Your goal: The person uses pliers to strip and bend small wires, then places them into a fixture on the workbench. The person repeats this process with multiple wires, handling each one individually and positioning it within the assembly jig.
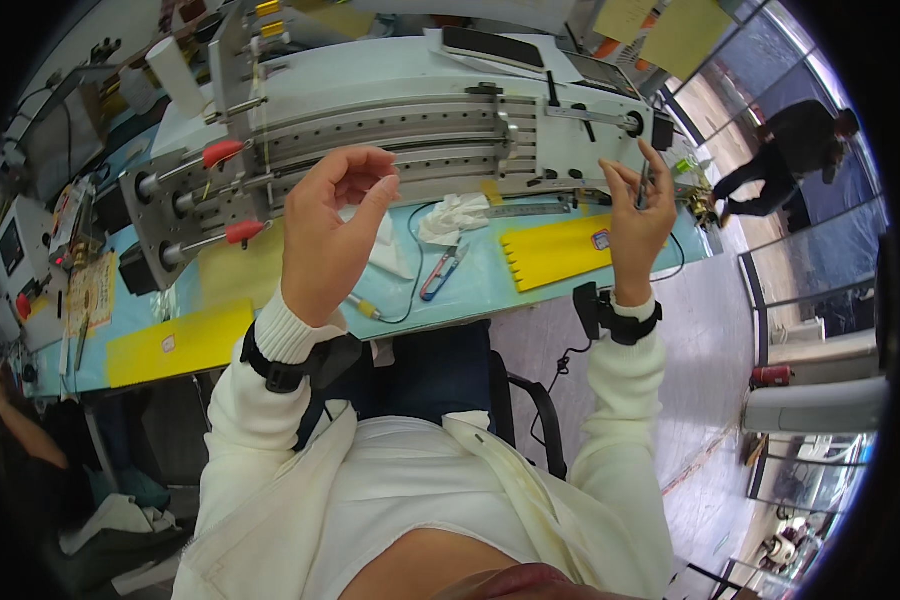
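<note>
My left hand is raised in front of a metal linear-rail assembly, its fingers loosely curled and the thumb a little apart, with nothing visible in it. My right hand is up near the assembly's right end, pinching a slim grey metal tool that stands nearly upright; its exact kind is hard to make out. Two red-handled toggle clamps sit at the assembly's left end. Between my hands, crumpled white tissue, a steel ruler and a red-and-blue utility knife lie on the bench.
Yellow sheets lie along the front edge of the blue-green bench mat. A black phone rests behind the rails. A black cable crosses the mat. An office chair stands beneath me; a person stands far right.
</note>
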`<action>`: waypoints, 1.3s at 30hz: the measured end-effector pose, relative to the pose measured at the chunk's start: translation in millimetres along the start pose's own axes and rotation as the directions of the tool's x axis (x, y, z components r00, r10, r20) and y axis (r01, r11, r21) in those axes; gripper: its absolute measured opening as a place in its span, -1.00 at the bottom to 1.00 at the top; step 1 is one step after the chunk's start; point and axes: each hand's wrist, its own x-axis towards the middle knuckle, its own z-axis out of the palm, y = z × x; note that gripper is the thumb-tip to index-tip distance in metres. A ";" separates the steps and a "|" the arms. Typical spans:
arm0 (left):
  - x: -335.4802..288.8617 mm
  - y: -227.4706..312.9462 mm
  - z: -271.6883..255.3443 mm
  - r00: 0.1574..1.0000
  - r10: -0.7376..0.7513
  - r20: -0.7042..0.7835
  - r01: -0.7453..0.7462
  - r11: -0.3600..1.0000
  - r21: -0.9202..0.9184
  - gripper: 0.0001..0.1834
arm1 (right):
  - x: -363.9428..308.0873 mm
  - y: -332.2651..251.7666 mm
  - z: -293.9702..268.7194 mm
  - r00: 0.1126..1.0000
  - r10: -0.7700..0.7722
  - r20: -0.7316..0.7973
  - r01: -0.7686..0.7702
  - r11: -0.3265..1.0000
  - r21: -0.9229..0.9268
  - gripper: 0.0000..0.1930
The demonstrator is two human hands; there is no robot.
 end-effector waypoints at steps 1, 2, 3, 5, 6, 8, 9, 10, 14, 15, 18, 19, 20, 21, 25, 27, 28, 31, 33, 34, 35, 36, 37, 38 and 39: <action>-9.5 -0.1 -11.8 0.999 0.005 -0.051 -0.005 1.000 -0.001 -0.78 | -4.5 -6.7 -2.0 0.999 0.012 0.047 -0.009 0.999 -0.045 -0.57; -19.0 0.2 -24.8 0.994 0.017 -0.109 -0.016 1.000 0.006 -0.81 | -7.4 -12.7 2.3 0.998 0.015 0.063 -0.013 0.999 -0.036 -0.61; -25.2 -0.3 -35.5 0.982 0.019 -0.188 -0.019 1.000 0.000 -0.84 | -9.5 -19.7 8.1 0.994 0.021 0.103 -0.015 0.998 -0.064 -0.65; -33.7 -0.3 -59.8 0.932 0.083 -0.354 -0.058 0.995 0.082 -0.79 | -16.1 -36.1 23.7 0.983 0.035 0.178 -0.012 0.992 -0.128 -0.72; -34.2 -0.3 -70.8 0.896 0.117 -0.428 -0.082 0.992 0.100 -0.73 | -19.1 -45.4 31.9 0.971 -0.034 0.238 0.043 0.999 -0.033 -0.75; -31.9 0.2 -90.1 0.840 0.037 -0.542 -0.041 0.999 0.005 -0.62 | -25.0 -65.2 49.1 0.941 -0.136 0.309 0.115 0.990 0.087 -0.80; -29.1 0.6 -97.0 0.808 -0.002 -0.590 -0.031 0.999 -0.045 -0.57 | -27.4 -75.2 58.2 0.935 -0.097 0.341 0.077 0.994 0.072 -0.81; -25.5 1.0 -102.3 0.828 -0.038 -0.559 0.006 0.998 -0.059 -0.55 | -29.2 -85.5 65.8 0.919 -0.103 0.381 0.077 0.994 0.083 -0.82; -7.7 -1.3 -110.1 0.886 -0.186 -0.425 0.127 0.978 -0.164 -0.50 | -38.6 -118.8 104.9 0.866 -0.169 0.472 0.056 0.968 0.243 -0.84; -5.9 -2.3 -111.2 0.893 -0.235 -0.383 0.149 0.959 -0.241 -0.50 | -40.6 -124.6 116.0 0.869 -0.172 0.463 0.037 0.957 0.286 -0.85; -12.3 -6.1 -110.7 0.912 -0.245 -0.329 0.192 0.963 -0.187 -0.64 | -42.3 -136.6 139.6 0.818 -0.151 0.554 0.010 0.968 0.250 -0.88; -19.0 -7.1 -108.5 0.918 -0.230 -0.323 0.201 0.972 -0.122 -0.70 | -44.1 -138.4 151.3 0.820 -0.088 0.566 -0.086 0.958 0.274 -0.86; -25.7 -7.9 -105.9 0.923 -0.212 -0.320 0.208 0.977 -0.049 -0.76 | -43.3 -139.5 162.6 0.780 -0.035 0.624 -0.160 0.954 0.253 -0.83; -35.3 -7.7 -101.7 0.943 -0.158 -0.292 0.196 0.975 0.106 -0.81 | -42.1 -140.1 173.9 0.734 0.018 0.678 -0.234 0.945 0.228 -0.80; -56.4 -5.1 -81.2 1.000 0.008 -0.026 0.002 0.936 0.351 -0.77 | -46.4 -141.7 217.3 0.581 0.121 0.805 -0.498 0.835 0.234 -0.70; -59.3 -1.0 -76.0 0.994 0.031 0.109 -0.068 0.931 0.358 -0.76 | -48.4 -141.2 228.8 0.594 0.169 0.787 -0.480 0.859 0.178 -0.71; -58.6 1.5 -76.8 0.996 0.030 0.084 -0.059 0.929 0.366 -0.75 | -49.2 -141.2 231.4 0.610 0.190 0.769 -0.467 0.871 0.155 -0.72; -53.9 9.9 -86.5 1.000 -0.021 -0.001 0.019 0.908 0.418 -0.71 | -51.4 -140.8 224.4 0.740 0.093 0.666 -0.269 0.948 0.167 -0.74; -44.1 12.3 -94.8 0.994 -0.017 -0.108 0.065 0.885 0.461 -0.68 | -51.0 -139.8 217.1 0.762 0.080 0.643 -0.220 0.965 0.140 -0.73; -39.9 13.0 -96.5 0.988 0.007 -0.154 0.066 0.883 0.464 -0.68 | -51.1 -139.0 214.6 0.758 0.095 0.646 -0.221 0.968 0.117 -0.73; -35.9 13.4 -97.9 0.979 0.031 -0.200 0.067 0.882 0.467 -0.67 | -51.0 -138.0 213.8 0.753 0.109 0.648 -0.222 0.971 0.094 -0.72; -32.4 13.5 -98.5 0.968 0.055 -0.245 0.069 0.880 0.470 -0.67 | -53.1 -137.4 216.9 0.789 0.071 0.610 -0.197 0.970 0.142 -0.72; -29.7 13.4 -98.5 0.957 0.102 -0.271 0.038 0.883 0.467 -0.72 | -57.3 -137.6 223.7 0.821 0.033 0.570 -0.170 0.967 0.189 -0.71; -27.4 13.1 -97.6 0.946 0.124 -0.299 0.031 0.885 0.464 -0.74 | -59.7 -137.3 229.9 0.850 -0.004 0.527 -0.141 0.962 0.234 -0.71; -25.7 12.8 -96.5 0.934 0.144 -0.327 0.025 0.886 0.462 -0.76 | -58.4 -136.0 234.7 0.790 0.074 0.609 -0.281 0.926 0.252 -0.71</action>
